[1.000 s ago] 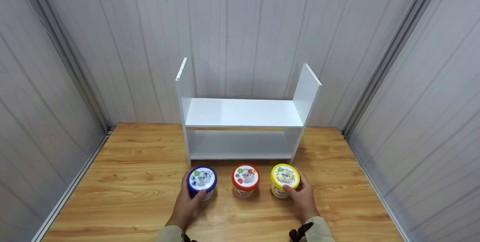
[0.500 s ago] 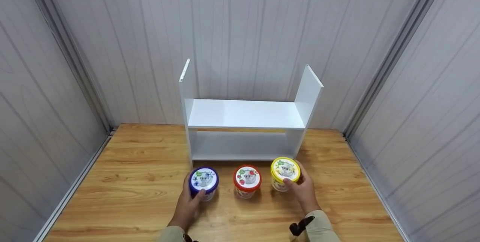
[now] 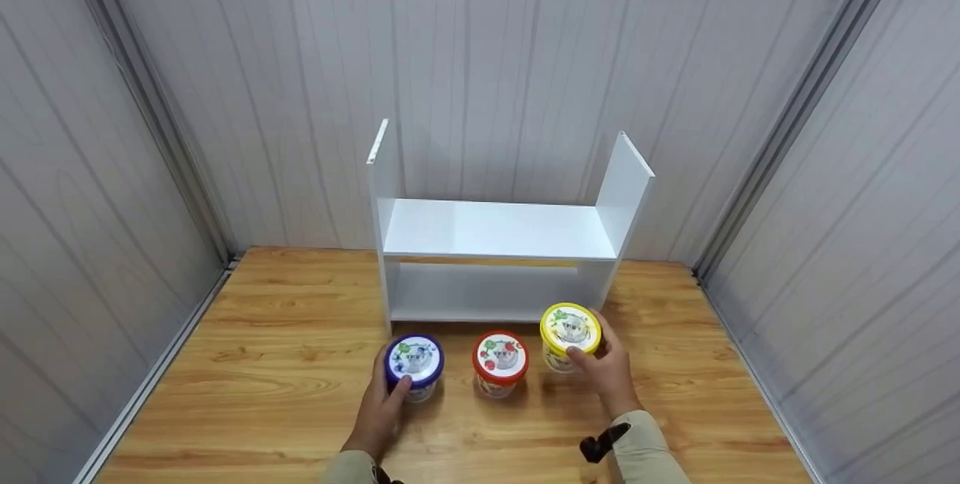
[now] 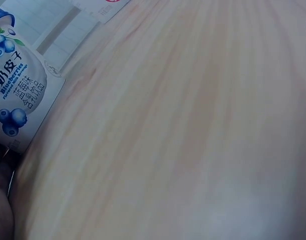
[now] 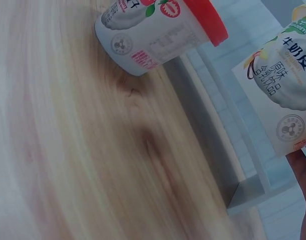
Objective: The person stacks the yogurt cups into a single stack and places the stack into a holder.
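Observation:
In the head view my left hand (image 3: 377, 413) grips a blue-lidded milk drink cup (image 3: 415, 360) from its left side, thumb near the lid's edge. Blueberries are printed on this cup (image 4: 17, 85) in the left wrist view. My right hand (image 3: 611, 377) holds a yellow-lidded cup (image 3: 570, 330) by its right side, close in front of the shelf. The right wrist view shows this cup (image 5: 285, 80) raised off the wood, with fingers (image 5: 305, 185) under its side. Between the hands a red-lidded cup (image 3: 500, 358) stands upright on the table, touched by neither.
Behind the cups stands a white two-tier shelf (image 3: 499, 229) with tall side panels. The wooden tabletop (image 3: 285, 364) runs out to pale panel walls (image 3: 510, 56) at the back and both sides.
My right hand has carried the yellow-lidded cup up and forward toward the shelf. The left hand stays on the blue-lidded cup, and the red-lidded cup stays put. The head view has shifted slightly.

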`<state>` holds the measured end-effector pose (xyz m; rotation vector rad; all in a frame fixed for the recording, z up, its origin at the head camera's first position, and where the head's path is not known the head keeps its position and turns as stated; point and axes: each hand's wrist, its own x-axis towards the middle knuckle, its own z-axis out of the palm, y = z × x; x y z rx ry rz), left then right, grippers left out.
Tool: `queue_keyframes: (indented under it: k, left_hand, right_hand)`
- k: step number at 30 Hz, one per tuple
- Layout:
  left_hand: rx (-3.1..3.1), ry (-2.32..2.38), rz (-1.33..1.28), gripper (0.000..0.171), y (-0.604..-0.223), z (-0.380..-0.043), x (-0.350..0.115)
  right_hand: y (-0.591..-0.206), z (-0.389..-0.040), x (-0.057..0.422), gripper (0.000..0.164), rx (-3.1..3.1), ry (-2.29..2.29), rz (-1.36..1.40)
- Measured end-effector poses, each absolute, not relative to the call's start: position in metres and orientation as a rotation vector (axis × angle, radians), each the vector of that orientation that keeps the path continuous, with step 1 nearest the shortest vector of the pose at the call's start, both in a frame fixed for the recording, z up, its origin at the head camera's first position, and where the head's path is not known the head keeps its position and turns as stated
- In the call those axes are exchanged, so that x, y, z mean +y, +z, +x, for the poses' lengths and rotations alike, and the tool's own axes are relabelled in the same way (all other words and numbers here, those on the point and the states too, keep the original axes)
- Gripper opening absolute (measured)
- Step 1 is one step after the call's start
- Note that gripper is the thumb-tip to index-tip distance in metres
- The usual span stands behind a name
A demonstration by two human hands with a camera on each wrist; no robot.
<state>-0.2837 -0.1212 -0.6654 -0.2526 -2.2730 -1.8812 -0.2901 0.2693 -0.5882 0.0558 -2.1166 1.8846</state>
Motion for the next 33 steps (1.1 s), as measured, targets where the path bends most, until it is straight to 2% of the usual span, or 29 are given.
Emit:
queue_keyframes:
  k: [8,33]
  left_hand:
    - [-2.311,-1.894,-0.215,0.062,-0.661,-0.283,-0.12]
    - [-2.288,-1.856,-0.202,0.056,-0.659,-0.284,-0.121]
  right_hand:
    - [-0.577,-0.293,0.266,0.087,-2.135,1.888,0.061]
    - [-0.553,-0.302,0.241,0.085,-2.179,1.756,0.276]
